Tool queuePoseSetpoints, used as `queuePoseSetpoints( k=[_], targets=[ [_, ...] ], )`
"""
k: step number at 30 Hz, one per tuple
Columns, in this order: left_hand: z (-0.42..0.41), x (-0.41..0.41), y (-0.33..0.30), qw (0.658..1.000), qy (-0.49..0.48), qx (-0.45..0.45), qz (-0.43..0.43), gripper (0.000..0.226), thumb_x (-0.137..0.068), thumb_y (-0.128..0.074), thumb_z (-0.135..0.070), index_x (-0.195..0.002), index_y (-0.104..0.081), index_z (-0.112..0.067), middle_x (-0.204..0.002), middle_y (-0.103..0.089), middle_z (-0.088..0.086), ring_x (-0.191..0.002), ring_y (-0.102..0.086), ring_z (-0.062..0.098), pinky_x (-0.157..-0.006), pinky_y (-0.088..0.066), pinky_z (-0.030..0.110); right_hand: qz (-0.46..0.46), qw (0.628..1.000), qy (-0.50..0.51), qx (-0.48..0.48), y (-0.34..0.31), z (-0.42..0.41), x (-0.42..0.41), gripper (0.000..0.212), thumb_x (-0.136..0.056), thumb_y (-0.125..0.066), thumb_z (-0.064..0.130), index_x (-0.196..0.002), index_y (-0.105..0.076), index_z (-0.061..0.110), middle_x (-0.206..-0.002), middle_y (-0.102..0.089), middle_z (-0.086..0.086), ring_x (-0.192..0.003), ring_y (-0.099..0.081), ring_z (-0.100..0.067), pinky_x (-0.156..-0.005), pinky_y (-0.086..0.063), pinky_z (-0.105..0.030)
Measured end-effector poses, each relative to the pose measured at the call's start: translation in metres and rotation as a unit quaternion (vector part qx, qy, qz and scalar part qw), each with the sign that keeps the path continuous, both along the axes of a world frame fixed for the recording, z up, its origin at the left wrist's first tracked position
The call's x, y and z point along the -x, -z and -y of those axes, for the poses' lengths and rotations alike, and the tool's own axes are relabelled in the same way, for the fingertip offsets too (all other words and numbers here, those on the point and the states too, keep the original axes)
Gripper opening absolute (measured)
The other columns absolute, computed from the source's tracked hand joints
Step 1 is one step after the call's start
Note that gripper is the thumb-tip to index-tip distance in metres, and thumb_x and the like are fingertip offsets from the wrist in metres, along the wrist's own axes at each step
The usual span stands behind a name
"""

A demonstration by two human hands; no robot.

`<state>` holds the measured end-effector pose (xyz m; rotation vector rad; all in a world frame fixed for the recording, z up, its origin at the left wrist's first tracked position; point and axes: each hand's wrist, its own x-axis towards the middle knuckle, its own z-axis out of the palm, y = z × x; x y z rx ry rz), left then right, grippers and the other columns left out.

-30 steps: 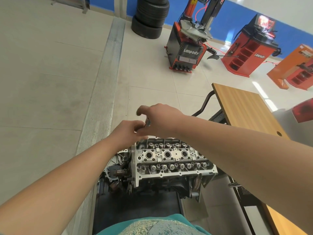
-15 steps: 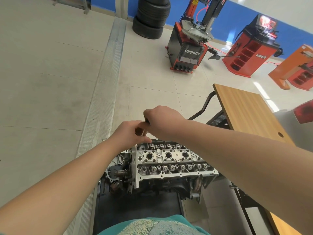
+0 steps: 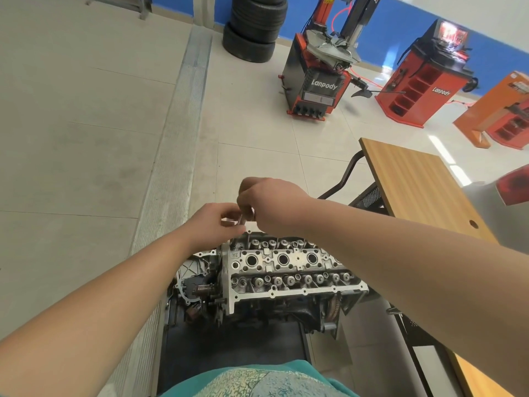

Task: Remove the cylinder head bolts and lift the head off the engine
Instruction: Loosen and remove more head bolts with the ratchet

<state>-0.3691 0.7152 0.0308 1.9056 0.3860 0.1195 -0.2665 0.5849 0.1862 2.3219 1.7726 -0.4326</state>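
Observation:
The grey aluminium cylinder head (image 3: 286, 267) sits on the engine block (image 3: 280, 308) below me, its valve springs and three spark plug wells exposed. Both hands meet just above its far left corner. My right hand (image 3: 272, 204) pinches a thin metal bolt (image 3: 242, 218) from above. My left hand (image 3: 213, 222) curls its fingers round the same bolt from the left. The bolt's lower end is hidden behind my left fingers.
A wooden-topped table (image 3: 420, 190) on a black frame stands right of the engine. A black mat (image 3: 229, 348) lies under the engine. Farther off stand a tyre changer (image 3: 320, 78), a red wheel balancer (image 3: 423, 78) and stacked tyres (image 3: 254, 27).
Both hands stay together above the head's far left corner. My right hand has shifted slightly and turned its fingers on the bolt, and the view tilted a little.

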Motion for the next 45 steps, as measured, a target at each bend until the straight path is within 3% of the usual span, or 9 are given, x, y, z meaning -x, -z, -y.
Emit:
queuePoseSetpoints(
  k=[6,12,18,24,28,31,35,40,45],
  targets=[
    [-0.001,-0.006,-0.006,0.997,-0.037,-0.061,-0.01,0.031,-0.067,-0.097,-0.045,-0.088,-0.076,-0.036,-0.086,-0.075,-0.016,-0.08,-0.068,0.005,-0.076,-0.058,0.033,0.008,0.997,0.068,-0.035,0.003,-0.003,0.003,0.04,-0.1,-0.056,0.058,-0.12,-0.063,0.024,-0.094,-0.061,-0.001,-0.088,-0.063,-0.027,-0.066,-0.047,-0.036],
    [0.0,0.0,-0.001,1.0,0.018,0.007,-0.01,0.033,-0.091,-0.082,-0.017,-0.101,-0.074,-0.048,-0.102,-0.076,-0.032,-0.104,-0.069,-0.011,-0.087,-0.051,0.012,-0.029,0.999,0.031,-0.011,-0.003,-0.003,-0.002,0.029,-0.09,-0.058,0.01,-0.114,-0.067,0.023,-0.115,-0.059,0.001,-0.098,-0.062,-0.026,-0.069,-0.045,-0.034],
    [0.003,-0.007,-0.005,0.998,-0.032,-0.057,-0.01,0.033,-0.075,-0.095,-0.034,-0.092,-0.071,-0.049,-0.091,-0.075,-0.02,-0.087,-0.069,0.0,-0.079,-0.057,0.025,0.047,0.994,0.099,-0.02,0.008,-0.01,0.005,0.038,-0.104,-0.05,0.051,-0.121,-0.062,0.02,-0.101,-0.065,-0.005,-0.087,-0.062,-0.03,-0.067,-0.049,-0.037],
    [-0.001,-0.002,-0.001,0.999,0.019,-0.037,-0.027,0.049,-0.093,-0.079,-0.018,-0.085,-0.071,-0.066,-0.093,-0.073,-0.038,-0.094,-0.065,-0.021,-0.081,-0.046,0.015,-0.061,0.997,-0.018,-0.033,-0.003,-0.004,0.0,0.019,-0.093,-0.062,0.01,-0.106,-0.071,0.022,-0.115,-0.061,0.003,-0.096,-0.063,-0.022,-0.07,-0.047,-0.033],
    [0.001,-0.007,-0.006,0.994,-0.016,-0.106,-0.028,0.029,-0.07,-0.097,-0.043,-0.079,-0.071,-0.053,-0.081,-0.07,-0.029,-0.077,-0.064,-0.006,-0.068,-0.049,0.027,0.016,0.995,0.091,-0.042,-0.001,-0.01,0.003,0.038,-0.101,-0.056,0.055,-0.118,-0.064,0.023,-0.1,-0.064,0.0,-0.087,-0.063,-0.024,-0.067,-0.051,-0.035],
    [0.004,-0.009,-0.005,0.997,-0.012,-0.072,-0.008,0.03,-0.076,-0.095,-0.041,-0.085,-0.07,-0.055,-0.09,-0.07,-0.028,-0.086,-0.065,-0.006,-0.078,-0.052,0.025,0.058,0.995,0.08,-0.013,0.003,-0.012,0.003,0.018,-0.103,-0.057,0.032,-0.113,-0.064,0.018,-0.103,-0.064,-0.005,-0.09,-0.063,-0.029,-0.064,-0.045,-0.034],
    [0.003,-0.004,0.001,0.997,0.019,-0.057,-0.042,0.022,-0.091,-0.082,-0.027,-0.089,-0.073,-0.048,-0.094,-0.074,-0.034,-0.093,-0.068,-0.011,-0.087,-0.053,0.028,-0.076,0.995,0.027,-0.052,0.0,-0.006,-0.002,0.027,-0.092,-0.064,0.011,-0.116,-0.068,0.023,-0.117,-0.063,0.003,-0.099,-0.062,-0.021,-0.073,-0.05,-0.034],
    [0.01,-0.01,-0.007,0.996,-0.031,-0.071,-0.05,0.036,-0.064,-0.1,-0.04,-0.085,-0.075,-0.027,-0.082,-0.075,-0.007,-0.079,-0.071,0.017,-0.073,-0.056,0.038,-0.136,0.966,0.2,-0.092,0.024,-0.006,0.002,0.046,-0.093,-0.07,0.051,-0.125,-0.06,0.02,-0.106,-0.069,0.001,-0.09,-0.066,-0.02,-0.075,-0.054,-0.035],
    [0.013,-0.011,0.001,0.998,-0.042,-0.039,-0.02,0.037,-0.066,-0.099,-0.025,-0.083,-0.066,-0.032,-0.076,-0.069,-0.009,-0.062,-0.053,0.002,-0.064,-0.045,0.029,-0.243,0.877,0.378,-0.168,0.057,0.002,0.009,0.021,-0.085,-0.079,0.029,-0.092,-0.071,0.011,-0.084,-0.074,-0.006,-0.075,-0.067,-0.022,-0.061,-0.054,-0.033]
  ],
)
